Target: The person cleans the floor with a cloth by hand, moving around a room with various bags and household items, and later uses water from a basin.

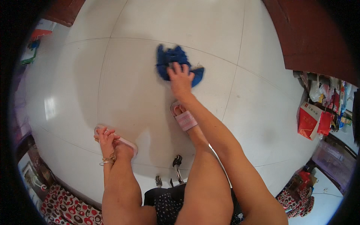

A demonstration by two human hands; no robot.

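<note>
A bunched blue cloth (pixel 174 56) lies on the pale tiled floor ahead of my feet. My right hand (pixel 181 79) reaches down onto it and grips it from above, fingers bent and a little apart. Both the cloth and that hand are slightly blurred. Folds of the cloth stick out beyond the fingertips and to the right of the hand. Over my left foot hangs my left hand (pixel 107 139), its fingers spread and holding nothing, with bracelets at the wrist. Under it is a pink slipper (pixel 129 145). The other pink slipper (pixel 185 120) is just below my right hand.
Between my legs shows a black caster wheel (pixel 177 161) on a metal leg. Brown furniture (pixel 315 37) stands at the far right. Below it are packages and a red and white bag (pixel 309 120). Patterned fabric (pixel 67 207) hangs at the lower left.
</note>
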